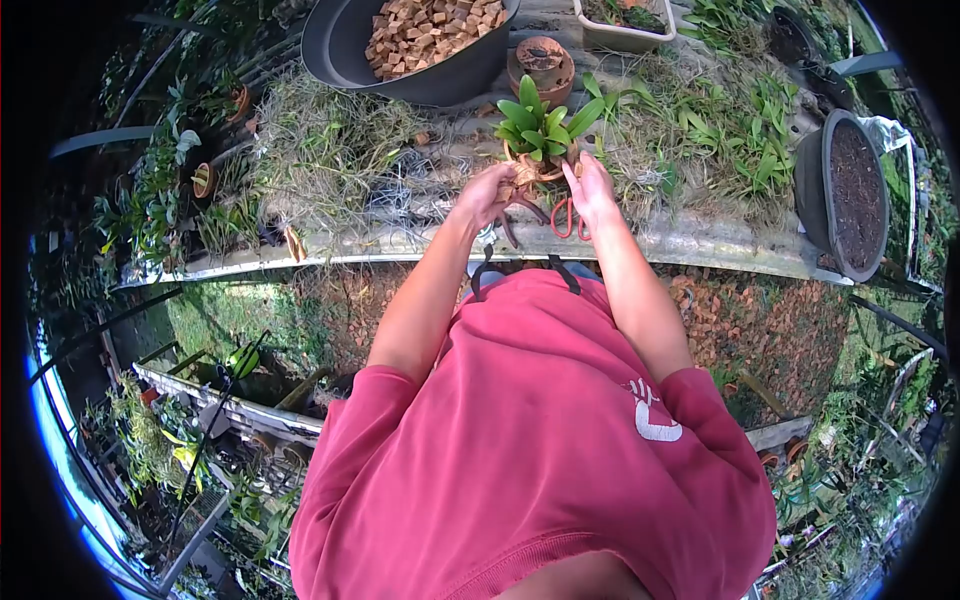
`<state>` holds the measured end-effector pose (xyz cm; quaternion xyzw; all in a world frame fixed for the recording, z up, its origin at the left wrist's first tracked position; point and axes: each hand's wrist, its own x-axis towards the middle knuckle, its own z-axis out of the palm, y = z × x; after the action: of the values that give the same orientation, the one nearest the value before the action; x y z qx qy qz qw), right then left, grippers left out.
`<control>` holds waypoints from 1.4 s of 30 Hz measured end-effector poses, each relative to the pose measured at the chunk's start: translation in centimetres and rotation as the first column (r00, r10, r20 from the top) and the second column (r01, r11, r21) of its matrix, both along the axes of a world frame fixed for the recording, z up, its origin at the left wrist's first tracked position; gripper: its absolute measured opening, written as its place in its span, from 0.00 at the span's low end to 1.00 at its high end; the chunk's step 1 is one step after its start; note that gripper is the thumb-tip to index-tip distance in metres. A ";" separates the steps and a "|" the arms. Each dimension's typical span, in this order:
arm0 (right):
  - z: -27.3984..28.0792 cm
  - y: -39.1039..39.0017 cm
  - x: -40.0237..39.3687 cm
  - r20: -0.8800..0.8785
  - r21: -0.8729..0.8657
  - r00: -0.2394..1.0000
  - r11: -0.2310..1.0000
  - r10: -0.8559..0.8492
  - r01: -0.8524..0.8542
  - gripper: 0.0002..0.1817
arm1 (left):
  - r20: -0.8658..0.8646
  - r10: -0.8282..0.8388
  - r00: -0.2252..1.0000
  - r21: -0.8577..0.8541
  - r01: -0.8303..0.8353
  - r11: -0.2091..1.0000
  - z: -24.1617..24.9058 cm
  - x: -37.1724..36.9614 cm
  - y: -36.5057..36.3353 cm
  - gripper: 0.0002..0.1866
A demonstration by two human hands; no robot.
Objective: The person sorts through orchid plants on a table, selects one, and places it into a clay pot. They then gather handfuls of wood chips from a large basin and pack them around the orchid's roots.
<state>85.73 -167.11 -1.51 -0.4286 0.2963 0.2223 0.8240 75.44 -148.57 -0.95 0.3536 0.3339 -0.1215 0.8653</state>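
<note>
A small green-leaved plant point(541, 127) with brown roots sits in a little clay pot on the bench, between both hands. My left hand point(490, 193) grips the pot's left side at the roots. My right hand point(590, 187) holds the right side of the pot, fingers curled against it. Red-handled scissors point(566, 216) lie just below the plant, by my right hand; whether that hand touches them I cannot tell.
A dark tub of brown chunks point(425, 35) stands at the back, an empty clay pot point(541, 62) beside it. A black pot of soil point(845, 190) sits at the right. Grassy plants point(330, 150) cover the bench point(700, 245).
</note>
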 end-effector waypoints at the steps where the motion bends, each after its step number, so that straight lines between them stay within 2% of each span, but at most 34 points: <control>1: 0.3 0.2 0.2 0.035 -0.035 0.998 0.998 0.046 -0.045 0.21 | 0.000 0.008 1.000 0.026 -0.008 1.000 -0.5 0.6 -0.1 0.16; 4: 1.1 0.2 0.5 0.091 -0.162 0.969 0.963 0.230 -0.214 0.27 | -0.014 0.020 1.000 0.107 -0.018 0.994 0.5 1.6 -0.9 0.13; 7: 0.1 0.0 0.8 0.107 -0.435 0.807 0.757 0.580 -0.487 0.26 | -0.077 0.111 0.991 0.319 -0.081 0.944 0.4 2.3 -1.7 0.12; 8: -0.2 0.3 0.5 0.117 -0.408 0.836 0.794 0.536 -0.451 0.25 | -0.075 0.156 0.985 0.320 -0.124 0.939 0.8 2.5 -2.1 0.11; 11: -1.0 0.3 -0.6 0.177 -0.589 0.776 0.696 0.606 -0.410 0.25 | -0.035 0.197 0.980 0.404 -0.167 0.900 -1.1 2.9 -2.5 0.11; 12: -2.3 0.1 -0.7 0.153 -0.805 0.688 0.493 0.710 -0.329 0.22 | -0.045 0.172 0.984 0.435 -0.135 0.890 -1.5 3.1 -2.5 0.11; 13: -3.6 -0.3 -0.6 0.165 -0.861 0.626 0.421 0.762 -0.286 0.22 | -0.059 0.145 0.988 0.465 -0.101 0.880 -1.8 3.1 -2.5 0.10; 15: -2.4 -0.6 -1.2 0.162 -0.945 0.492 0.278 0.856 -0.173 0.21 | -0.082 0.109 0.991 0.491 -0.055 0.869 -1.5 3.0 -2.8 0.10; 16: -1.3 -0.5 -1.4 0.159 -0.895 0.592 0.368 0.790 -0.251 0.19 | -0.089 0.104 0.991 0.489 -0.047 0.871 -1.0 2.9 -2.9 0.10; 19: -0.5 -0.9 -0.5 0.139 -0.924 0.538 0.304 0.832 -0.232 0.19 | -0.079 0.118 0.990 0.513 -0.061 0.856 -2.3 2.6 -2.6 0.12; 20: -1.9 -1.0 -0.1 0.188 -0.929 0.527 0.324 0.829 -0.179 0.18 | -0.072 0.125 0.989 0.524 -0.069 0.849 -3.0 2.5 -2.6 0.13; 23: -3.1 -1.2 0.9 0.229 -0.971 0.497 0.231 0.837 0.060 0.19 | -0.083 0.190 0.978 0.497 -0.125 0.859 -2.3 2.5 -2.4 0.14; 24: -3.3 -0.9 1.0 0.279 -0.959 0.535 0.256 0.797 0.118 0.17 | -0.074 0.182 0.981 0.530 -0.116 0.840 -2.7 2.4 -2.3 0.15; 27: -1.7 -0.9 1.5 0.299 -0.927 0.526 0.372 0.796 -0.036 0.14 | -0.075 0.154 0.985 0.627 -0.073 0.775 -2.7 2.4 -2.0 0.16; 30: -1.0 -0.5 0.9 0.304 -0.943 0.443 0.331 0.843 0.018 0.14 | -0.115 0.138 0.984 0.686 -0.021 0.727 -2.3 2.5 -2.2 0.16; 31: -0.6 -0.4 0.7 0.291 -0.952 0.419 0.304 0.860 0.037 0.15 | -0.114 0.114 0.987 0.723 0.003 0.691 -2.2 2.6 -2.3 0.16; 35: -3.1 -0.9 0.2 0.433 -0.901 0.358 0.405 0.827 0.155 0.12 | -0.156 0.030 0.987 0.837 0.117 0.535 -2.6 2.9 -2.7 0.17; 36: -3.3 -1.4 0.2 0.403 -0.911 0.351 0.408 0.845 0.064 0.16 | -0.169 0.013 0.986 0.866 0.142 0.479 -3.0 3.0 -2.7 0.18; 37: -3.6 -1.7 0.2 0.405 -0.911 0.350 0.407 0.845 0.072 0.15 | -0.182 -0.004 0.983 0.892 0.166 0.421 -3.4 3.2 -2.8 0.18; 38: -3.5 -1.8 0.0 0.405 -0.911 0.350 0.404 0.844 0.081 0.15 | -0.184 0.020 0.983 0.890 0.158 0.427 -3.3 3.4 -3.1 0.20; 40: -3.5 -1.9 -0.3 0.426 -0.904 0.364 0.404 0.829 0.137 0.12 | -0.154 -0.053 0.987 0.909 0.163 0.383 -3.2 3.6 -3.2 0.20; 41: -2.9 -2.0 -0.8 0.366 -0.930 0.397 0.349 0.842 0.118 0.12 | -0.141 -0.092 0.986 0.917 0.165 0.362 -3.0 3.5 -3.5 0.20; 42: -2.4 -2.1 -1.3 0.304 -0.952 0.431 0.292 0.850 0.096 0.11 | -0.134 -0.075 0.988 0.948 0.149 0.280 -2.8 3.4 -3.8 0.20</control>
<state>84.44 -169.20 -3.93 -0.9005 -0.1808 0.0325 0.3942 78.87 -152.42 -3.76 0.8180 0.3414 0.0301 0.4620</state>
